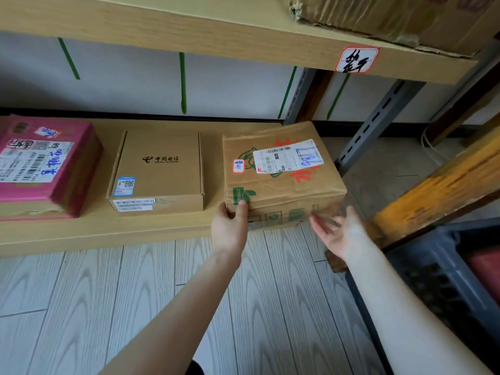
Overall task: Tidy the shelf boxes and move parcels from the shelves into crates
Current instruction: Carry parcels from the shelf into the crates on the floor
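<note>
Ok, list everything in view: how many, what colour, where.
Pink box: one, pink, left on lower shelf.
Plain box: one, brown, middle of lower shelf.
Printed box: one, brown with green and red print, right end of lower shelf.
Worn box: one, brown, on upper shelf, top right.
Tag: one, white with red edge, upper shelf's front.
Crate: one, dark grey, floor at right.
Left hand: one, grips printed box's front left corner.
Right hand: one, open, near its front right corner.

A parcel storeroom: labelled cartons on wooden shelves, a plastic crate on the floor
</note>
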### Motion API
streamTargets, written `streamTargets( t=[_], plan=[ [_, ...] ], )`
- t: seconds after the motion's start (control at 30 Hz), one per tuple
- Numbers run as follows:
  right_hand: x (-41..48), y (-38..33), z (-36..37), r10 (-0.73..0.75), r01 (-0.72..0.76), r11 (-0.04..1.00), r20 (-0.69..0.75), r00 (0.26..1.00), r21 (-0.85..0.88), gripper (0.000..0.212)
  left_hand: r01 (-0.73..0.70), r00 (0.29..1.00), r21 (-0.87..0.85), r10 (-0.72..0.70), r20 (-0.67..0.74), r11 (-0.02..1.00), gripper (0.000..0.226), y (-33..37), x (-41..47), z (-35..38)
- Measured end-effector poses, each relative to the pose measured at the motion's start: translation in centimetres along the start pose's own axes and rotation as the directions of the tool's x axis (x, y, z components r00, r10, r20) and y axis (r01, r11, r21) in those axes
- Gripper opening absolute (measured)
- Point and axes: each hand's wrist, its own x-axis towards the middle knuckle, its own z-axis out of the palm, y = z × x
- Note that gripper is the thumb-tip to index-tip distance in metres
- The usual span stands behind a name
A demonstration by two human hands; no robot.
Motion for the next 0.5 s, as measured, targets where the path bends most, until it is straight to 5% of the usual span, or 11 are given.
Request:
streamTargets(
  t=[0.5],
  plan=[
    [0.4,1.4,3.2,-0.013,0.033,0.985,0.121,0.993,-0.168,0.058,-0.136,0.981,0.375,0.071,0.182,0.917,0.033,2.6,3.8,0.8]
  ],
)
